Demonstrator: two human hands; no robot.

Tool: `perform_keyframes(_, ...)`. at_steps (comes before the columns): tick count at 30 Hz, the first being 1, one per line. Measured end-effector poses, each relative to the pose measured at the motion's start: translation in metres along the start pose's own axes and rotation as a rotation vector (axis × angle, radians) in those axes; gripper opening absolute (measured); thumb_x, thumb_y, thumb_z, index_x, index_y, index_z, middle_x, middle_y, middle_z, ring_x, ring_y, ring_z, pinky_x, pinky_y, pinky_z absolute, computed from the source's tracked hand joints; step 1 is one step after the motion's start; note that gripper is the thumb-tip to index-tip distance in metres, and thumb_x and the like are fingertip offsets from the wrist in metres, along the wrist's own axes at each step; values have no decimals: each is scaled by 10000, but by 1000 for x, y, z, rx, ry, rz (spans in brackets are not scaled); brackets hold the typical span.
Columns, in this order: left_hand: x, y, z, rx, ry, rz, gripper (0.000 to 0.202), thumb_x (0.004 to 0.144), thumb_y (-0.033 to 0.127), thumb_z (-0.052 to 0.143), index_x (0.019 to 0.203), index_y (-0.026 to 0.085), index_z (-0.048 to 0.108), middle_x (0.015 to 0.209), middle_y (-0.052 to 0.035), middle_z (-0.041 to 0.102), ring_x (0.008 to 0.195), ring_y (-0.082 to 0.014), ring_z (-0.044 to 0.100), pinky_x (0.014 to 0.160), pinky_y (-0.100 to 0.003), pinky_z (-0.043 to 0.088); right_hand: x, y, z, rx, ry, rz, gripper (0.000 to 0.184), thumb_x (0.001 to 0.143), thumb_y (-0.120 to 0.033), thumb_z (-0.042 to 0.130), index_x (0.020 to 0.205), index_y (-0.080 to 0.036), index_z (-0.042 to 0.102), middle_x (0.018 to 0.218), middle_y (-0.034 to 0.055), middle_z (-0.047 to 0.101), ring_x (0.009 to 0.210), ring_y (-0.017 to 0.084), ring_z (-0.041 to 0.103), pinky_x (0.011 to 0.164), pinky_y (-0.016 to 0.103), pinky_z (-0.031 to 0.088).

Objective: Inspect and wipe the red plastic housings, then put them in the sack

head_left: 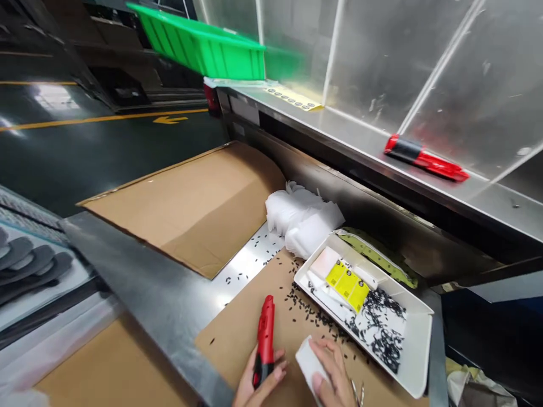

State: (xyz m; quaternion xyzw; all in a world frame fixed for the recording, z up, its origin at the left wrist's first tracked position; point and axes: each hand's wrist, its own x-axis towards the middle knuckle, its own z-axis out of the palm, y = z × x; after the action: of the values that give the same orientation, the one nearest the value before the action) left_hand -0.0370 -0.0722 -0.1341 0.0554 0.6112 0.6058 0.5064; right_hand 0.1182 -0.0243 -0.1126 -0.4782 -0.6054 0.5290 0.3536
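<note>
At the bottom of the view my left hand [257, 384] is closed around a red and black tagging gun [265, 339] that points away from me over a brown cardboard sheet [250, 333]. Beside it my right hand [335, 376] presses its fingers on a small white folded piece [309, 362]. Just right of my hands lies a white tray [418, 339] holding yellow labels [348, 282], white pieces and black plastic fasteners [382, 325]. Small black bits are scattered over the cardboard.
A pile of white pieces [303, 217] lies behind the tray. A large cardboard sheet [186, 203] curls up at the back. On the metal shelf [339, 130] sit a red tool [424, 157] and a green bin [203, 45]. Dark insoles [29, 257] lie at left.
</note>
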Motion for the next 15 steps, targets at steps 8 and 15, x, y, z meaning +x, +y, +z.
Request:
perform_keyframes(8, 69, -16, -36, 80, -130, -16, 1027, 524, 579, 816, 1335, 124, 380, 1324, -193, 565, 1269, -370, 473, 1003, -363, 446, 30, 17, 90, -410, 70, -185, 449, 900, -449, 469, 1305, -286, 573, 1278, 111, 448, 1040, 240, 620, 796, 298, 562)
perform_keyframes(15, 71, -19, -46, -30, -228, -66, 1223, 539, 502, 817, 1501, 239, 108, 1543, -109, 346, 1415, -319, 278, 1036, -314, 421, 24, 15, 107, -650, -10, -127, 446, 888, -471, 469, 1308, -360, 572, 1299, 90, 532, 1044, 303, 654, 762, 368, 601)
